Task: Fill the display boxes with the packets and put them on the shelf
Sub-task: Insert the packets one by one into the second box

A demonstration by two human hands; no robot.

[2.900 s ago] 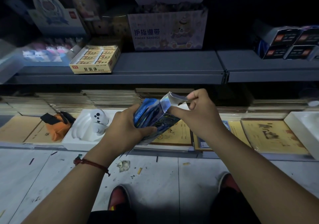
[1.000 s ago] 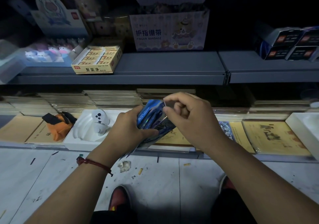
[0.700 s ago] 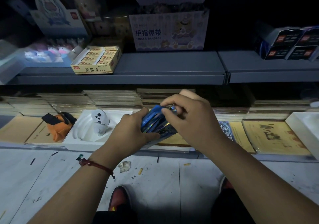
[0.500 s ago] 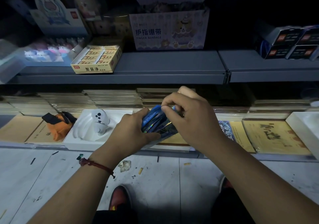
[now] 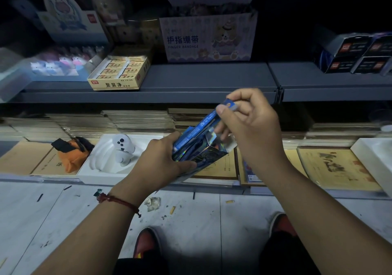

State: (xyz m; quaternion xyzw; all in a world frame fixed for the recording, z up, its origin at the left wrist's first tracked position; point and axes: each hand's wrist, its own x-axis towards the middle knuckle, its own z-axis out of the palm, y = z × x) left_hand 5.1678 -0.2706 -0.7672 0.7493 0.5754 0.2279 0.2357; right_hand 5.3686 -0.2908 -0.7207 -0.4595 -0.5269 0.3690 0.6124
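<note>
Under shelf (image 5: 207, 77) | L hand (image 5: 161, 160) grips 1 box (image 5: 204, 157) | R hand (image 5: 252, 130) pinches 1 pkt (image 5: 203, 126)

I'm looking at a dim aisle here, light's poor: pale tiled floor (image 5: 42, 221) below me, scuffed and dotted with small scraps (image 5: 152, 203). Ahead, a grey shelf (image 5: 201, 77) runs across, butting against a second section (image 5: 328, 79) on the right. Above it everything fades into darkness.

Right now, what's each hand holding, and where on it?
Left hand grips the display box round its left side. Right hand pinches a blue packet by its top end.
</note>
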